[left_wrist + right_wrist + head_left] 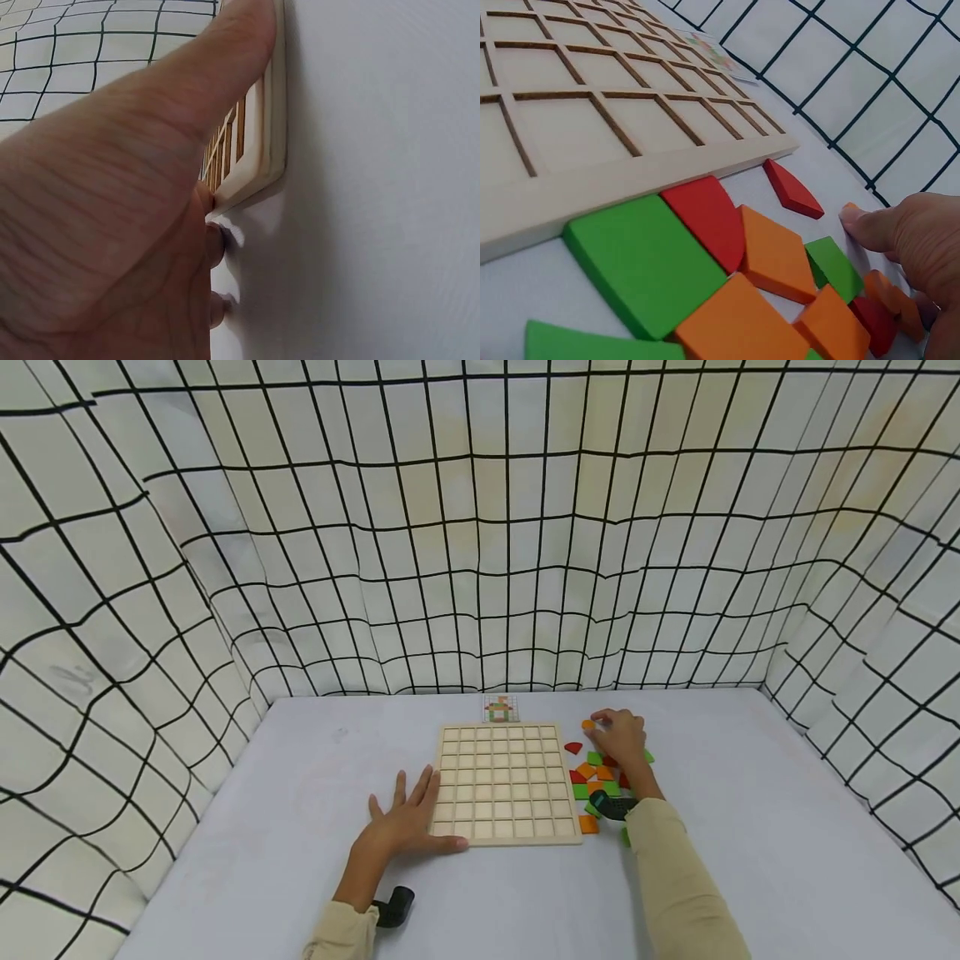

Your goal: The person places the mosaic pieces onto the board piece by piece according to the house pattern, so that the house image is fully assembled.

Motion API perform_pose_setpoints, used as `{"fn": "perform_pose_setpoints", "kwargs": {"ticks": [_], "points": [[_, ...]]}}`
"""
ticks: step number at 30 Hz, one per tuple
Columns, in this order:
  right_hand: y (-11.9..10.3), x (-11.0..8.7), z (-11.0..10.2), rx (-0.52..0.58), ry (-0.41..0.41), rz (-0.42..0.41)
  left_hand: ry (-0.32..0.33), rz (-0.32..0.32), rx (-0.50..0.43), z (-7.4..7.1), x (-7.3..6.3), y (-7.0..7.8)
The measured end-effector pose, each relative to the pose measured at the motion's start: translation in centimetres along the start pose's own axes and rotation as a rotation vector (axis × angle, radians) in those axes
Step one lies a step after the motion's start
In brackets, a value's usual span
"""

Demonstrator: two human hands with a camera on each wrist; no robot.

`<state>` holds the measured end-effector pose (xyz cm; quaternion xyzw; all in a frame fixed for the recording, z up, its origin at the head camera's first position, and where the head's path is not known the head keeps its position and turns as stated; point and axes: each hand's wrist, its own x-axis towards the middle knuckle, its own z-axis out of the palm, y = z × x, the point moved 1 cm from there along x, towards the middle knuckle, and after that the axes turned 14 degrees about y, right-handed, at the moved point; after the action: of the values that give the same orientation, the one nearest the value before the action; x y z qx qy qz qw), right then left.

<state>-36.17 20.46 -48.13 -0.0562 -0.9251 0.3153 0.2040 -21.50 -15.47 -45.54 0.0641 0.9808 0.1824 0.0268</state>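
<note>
A wooden grid board (510, 842) with several square recesses lies flat on the table. My left hand (408, 825) rests at its lower left corner, fingers spread along the left side and the thumb on the front edge; the left wrist view shows this thumb (217, 60) across the frame. Beyond the board's right side, my right hand (618, 739) pinches a small orange piece (588, 725) at the thumb and index fingertips. In the right wrist view the thumb (877, 225) hides most of that piece. The other fingers are bent above the loose pieces.
Green squares (645, 262), orange pieces (776, 255) and red rounded pieces (709, 217) lie in a loose cluster along the board's right side. One red piece (573, 747) sits apart. A pattern card (500, 708) lies behind the board. Black netting (480, 568) hangs around the table.
</note>
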Motion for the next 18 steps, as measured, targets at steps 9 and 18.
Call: {"fn": "perform_pose_setpoints", "kwargs": {"ticks": [9,18], "points": [[0.06,-0.13,0.26,-0.019,0.021,0.011,0.005,0.003,0.011,0.07,0.03,-0.31],[0.12,0.17,0.02,-0.029,-0.031,-0.014,0.024,0.023,0.004,0.28,-0.11,-0.62]]}}
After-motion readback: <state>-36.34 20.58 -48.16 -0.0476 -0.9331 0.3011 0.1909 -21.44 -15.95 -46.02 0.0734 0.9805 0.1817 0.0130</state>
